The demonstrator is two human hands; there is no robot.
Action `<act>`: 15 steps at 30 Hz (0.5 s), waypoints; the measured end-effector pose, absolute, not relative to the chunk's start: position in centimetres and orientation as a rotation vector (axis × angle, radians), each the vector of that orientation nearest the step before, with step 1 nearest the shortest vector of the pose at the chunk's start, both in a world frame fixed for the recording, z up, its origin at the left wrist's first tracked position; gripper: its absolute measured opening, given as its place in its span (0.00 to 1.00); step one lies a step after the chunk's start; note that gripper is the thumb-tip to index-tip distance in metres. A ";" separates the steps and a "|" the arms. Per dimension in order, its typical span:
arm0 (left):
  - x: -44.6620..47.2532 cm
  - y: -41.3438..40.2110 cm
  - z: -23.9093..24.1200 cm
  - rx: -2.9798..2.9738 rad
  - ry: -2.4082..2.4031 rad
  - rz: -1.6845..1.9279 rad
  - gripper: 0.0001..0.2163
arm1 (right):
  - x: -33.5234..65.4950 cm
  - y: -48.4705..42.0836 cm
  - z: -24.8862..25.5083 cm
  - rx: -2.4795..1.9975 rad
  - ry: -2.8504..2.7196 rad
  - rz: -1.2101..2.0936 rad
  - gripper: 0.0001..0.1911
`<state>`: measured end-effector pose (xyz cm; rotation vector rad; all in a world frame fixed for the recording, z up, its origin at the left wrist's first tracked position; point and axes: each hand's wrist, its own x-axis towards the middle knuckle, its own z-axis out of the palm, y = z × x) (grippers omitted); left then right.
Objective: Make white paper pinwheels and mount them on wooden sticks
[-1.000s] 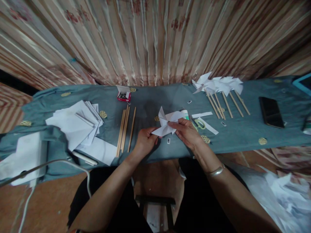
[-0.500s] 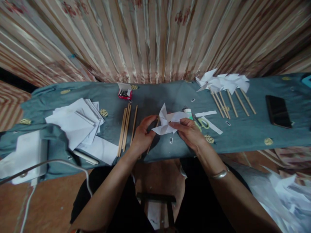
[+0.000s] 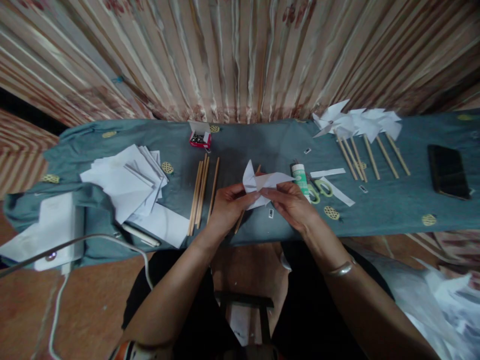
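Note:
A white paper pinwheel point(image 3: 270, 181) is held just over the table between my two hands. My left hand point(image 3: 230, 205) is closed on its left side, thumb at the middle. From the right, my right hand point(image 3: 290, 202) pinches the paper near the centre, its thumb close to the left one. What lies under the thumbs is hidden. A wooden stick point(image 3: 239, 221) shows below and behind the pinwheel, partly covered by it. Just right of my right hand are a green and white glue stick point(image 3: 300, 179) and green-handled scissors point(image 3: 323, 188).
Several wooden sticks point(image 3: 198, 195) lie left of my hands, before a small red box point(image 3: 200, 136) of metal pins. Farther left are stacked paper sheets point(image 3: 120, 180) and a white device point(image 3: 60, 225) with a cable. Finished pinwheels point(image 3: 356, 122), paper strips point(image 3: 339, 192) and a phone point(image 3: 448, 171) lie right.
My left hand has moved right, from beside the pinwheel's edge onto its middle, meeting my right thumb. The view has shifted slightly left.

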<state>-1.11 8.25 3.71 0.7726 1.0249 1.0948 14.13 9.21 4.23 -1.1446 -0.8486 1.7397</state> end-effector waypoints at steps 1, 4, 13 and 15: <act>-1.2 8.2 3.6 0.784 1.021 1.100 0.14 | 14.1 9.2 4.2 -1.136 -0.842 1.748 0.18; -1.3 8.2 3.5 0.808 1.001 1.119 0.13 | 14.1 9.2 4.1 -1.125 -0.821 1.766 0.17; -1.2 8.3 3.4 0.787 0.999 1.127 0.14 | 14.2 9.2 3.8 -1.108 -0.839 1.769 0.15; -1.2 8.3 3.3 0.777 0.995 1.135 0.14 | 14.2 9.2 3.8 -1.099 -0.834 1.775 0.15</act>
